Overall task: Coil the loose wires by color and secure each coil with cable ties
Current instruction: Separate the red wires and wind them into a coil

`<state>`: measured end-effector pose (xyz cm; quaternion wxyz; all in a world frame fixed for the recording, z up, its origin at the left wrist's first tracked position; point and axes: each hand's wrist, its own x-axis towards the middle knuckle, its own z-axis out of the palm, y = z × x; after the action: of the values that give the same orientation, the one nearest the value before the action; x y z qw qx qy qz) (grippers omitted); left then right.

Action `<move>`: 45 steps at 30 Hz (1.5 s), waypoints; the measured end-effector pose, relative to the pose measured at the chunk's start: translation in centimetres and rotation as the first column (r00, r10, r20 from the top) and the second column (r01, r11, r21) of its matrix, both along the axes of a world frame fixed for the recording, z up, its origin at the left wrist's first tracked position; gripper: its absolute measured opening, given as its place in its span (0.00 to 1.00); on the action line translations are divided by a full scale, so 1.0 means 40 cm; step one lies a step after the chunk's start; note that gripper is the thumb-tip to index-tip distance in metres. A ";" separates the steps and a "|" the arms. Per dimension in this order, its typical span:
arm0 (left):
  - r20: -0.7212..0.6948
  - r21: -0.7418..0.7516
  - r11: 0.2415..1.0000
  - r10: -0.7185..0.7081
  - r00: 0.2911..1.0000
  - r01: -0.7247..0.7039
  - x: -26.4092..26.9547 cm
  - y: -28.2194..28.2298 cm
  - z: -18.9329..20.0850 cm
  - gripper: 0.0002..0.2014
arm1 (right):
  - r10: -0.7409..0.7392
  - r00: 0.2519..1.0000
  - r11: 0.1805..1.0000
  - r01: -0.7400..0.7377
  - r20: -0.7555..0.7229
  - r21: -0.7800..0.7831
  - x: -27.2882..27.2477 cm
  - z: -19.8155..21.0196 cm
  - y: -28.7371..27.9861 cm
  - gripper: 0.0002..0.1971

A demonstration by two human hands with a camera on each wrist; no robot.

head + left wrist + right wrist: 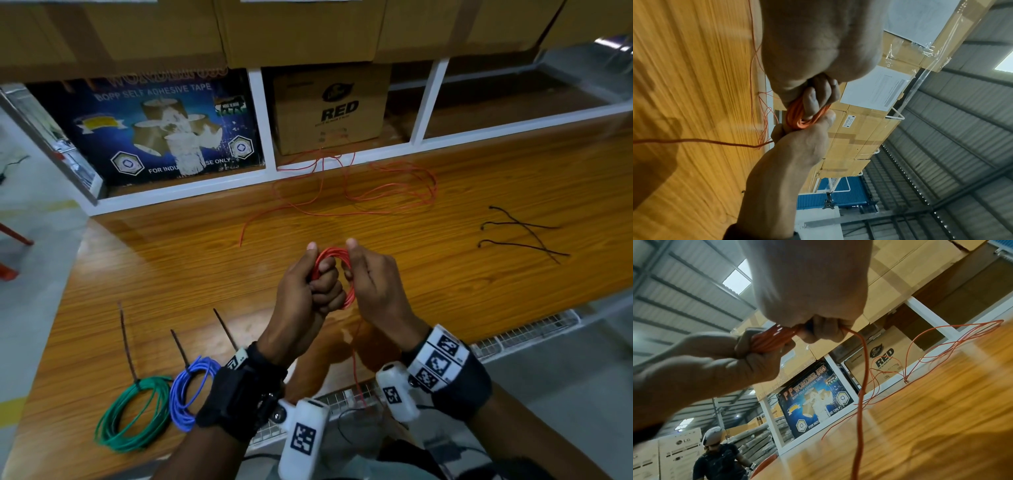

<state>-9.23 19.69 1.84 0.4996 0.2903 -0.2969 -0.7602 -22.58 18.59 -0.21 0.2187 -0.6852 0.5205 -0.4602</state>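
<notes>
Red wire coil [334,274] is mid-winding: left hand [308,291] grips the loops, right hand [373,284] pinches the feed strand. Next: wind in remaining loose wire [376,192], then tie w/ black cable tie [524,236].

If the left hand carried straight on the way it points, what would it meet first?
Probably the loose red wire on the wooden table beyond the red coil that the left hand grips; depth is uncertain.

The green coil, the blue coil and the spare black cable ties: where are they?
green coil [132,416], head view, left arc of its loop.
blue coil [181,394], head view, left strands.
black cable ties [524,236], head view, where two cross.
</notes>
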 end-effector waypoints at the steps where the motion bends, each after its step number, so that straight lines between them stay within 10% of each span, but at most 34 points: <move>1: -0.001 -0.002 1.000 -0.007 1.000 0.007 -0.001 0.000 -0.001 0.22 | -0.029 1.000 0.999 0.028 -0.013 -0.022 0.004 -0.007 -0.006 0.25; 19: -0.176 0.116 0.979 0.185 0.967 -0.166 0.121 -0.080 0.005 0.20 | 0.159 0.899 0.934 -0.271 0.409 0.233 -0.147 -0.033 -0.015 0.15; 28: -0.131 0.059 0.942 0.336 0.933 -0.331 0.168 -0.128 -0.013 0.21 | 0.056 0.998 0.997 -0.058 -0.043 -0.046 -0.134 -0.072 0.028 0.15; 34: 0.043 -0.027 0.936 0.352 0.935 -0.351 0.118 -0.113 -0.034 0.20 | 0.315 0.742 0.925 -0.380 -0.592 0.017 -0.078 -0.059 0.048 0.16; 38: 0.175 -0.098 0.947 0.318 0.932 -0.305 0.062 -0.080 -0.051 0.20 | 0.388 0.678 0.861 -0.509 -0.625 -0.018 -0.023 0.002 0.052 0.17; 45: 0.390 -0.272 0.953 0.234 0.891 -0.132 0.032 -0.035 -0.068 0.25 | 0.301 0.845 0.908 -0.396 -0.442 -0.139 -0.033 0.060 0.008 0.11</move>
<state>-7.96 18.29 -0.90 0.5256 0.4109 -0.4568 -0.5885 -23.89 18.92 2.19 0.1056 -0.8700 0.3650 -0.3141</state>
